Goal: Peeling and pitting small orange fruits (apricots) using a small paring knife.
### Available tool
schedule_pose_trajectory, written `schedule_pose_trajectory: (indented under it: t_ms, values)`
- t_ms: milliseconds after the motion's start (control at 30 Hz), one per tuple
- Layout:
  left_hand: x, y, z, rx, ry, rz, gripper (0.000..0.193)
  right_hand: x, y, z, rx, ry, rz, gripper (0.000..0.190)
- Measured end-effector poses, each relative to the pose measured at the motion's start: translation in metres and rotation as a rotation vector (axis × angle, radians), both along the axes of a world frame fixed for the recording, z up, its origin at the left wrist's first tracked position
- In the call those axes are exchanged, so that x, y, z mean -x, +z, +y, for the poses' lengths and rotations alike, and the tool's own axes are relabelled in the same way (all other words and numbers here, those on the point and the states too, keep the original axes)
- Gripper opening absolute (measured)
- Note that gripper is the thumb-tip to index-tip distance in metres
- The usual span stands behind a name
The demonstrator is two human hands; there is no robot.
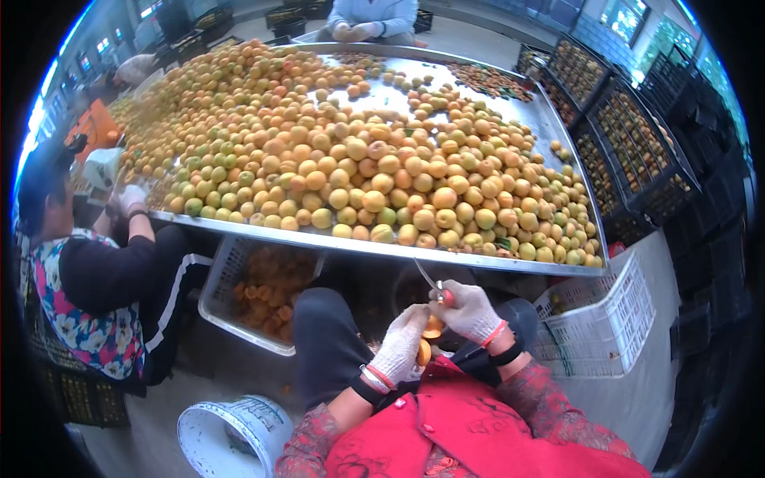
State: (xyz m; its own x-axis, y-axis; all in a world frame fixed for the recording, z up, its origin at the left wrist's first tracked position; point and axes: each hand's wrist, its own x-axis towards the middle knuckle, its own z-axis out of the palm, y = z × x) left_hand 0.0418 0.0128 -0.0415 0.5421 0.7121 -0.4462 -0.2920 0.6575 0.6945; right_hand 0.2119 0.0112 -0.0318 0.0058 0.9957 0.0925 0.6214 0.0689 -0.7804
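Both of my hands wear pale knitted gloves and meet over my lap, below the near edge of the metal table (pixel 370 244). In my right hand (pixel 469 310) is a small curved knife (pixel 425 275) with a red handle, its blade pointing up and left. My left hand (pixel 401 343) is partly closed beside apricot halves (pixel 424 352), cut and orange inside; another piece (pixel 433 327) lies between the hands. Whether the left fingers grip these pieces is hard to see. Whole apricots (pixel 373 201), yellow-orange with some green, are heaped over the table.
A white crate of apricot halves (pixel 215 310) stands under the table at left, a white plastic crate (pixel 627 322) at right. A white bucket (pixel 191 418) is at lower left. One person (pixel 101 287) sits at left, another (pixel 373 18) across. Stacked black crates (pixel 633 143) hold fruit.
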Motion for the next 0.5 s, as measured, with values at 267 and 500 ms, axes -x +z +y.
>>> schedule_pose_trajectory:
  t_ms: [267,500]
  values:
    - [0.056,0.003,0.048,-0.227,0.418,-0.020,0.031,-0.025,0.030,0.061,-0.030,-0.259,-0.287,0.025]
    - [0.162,-0.025,0.092,-0.143,1.054,0.205,0.058,-0.068,0.015,0.149,-0.051,-0.378,-0.499,0.026]
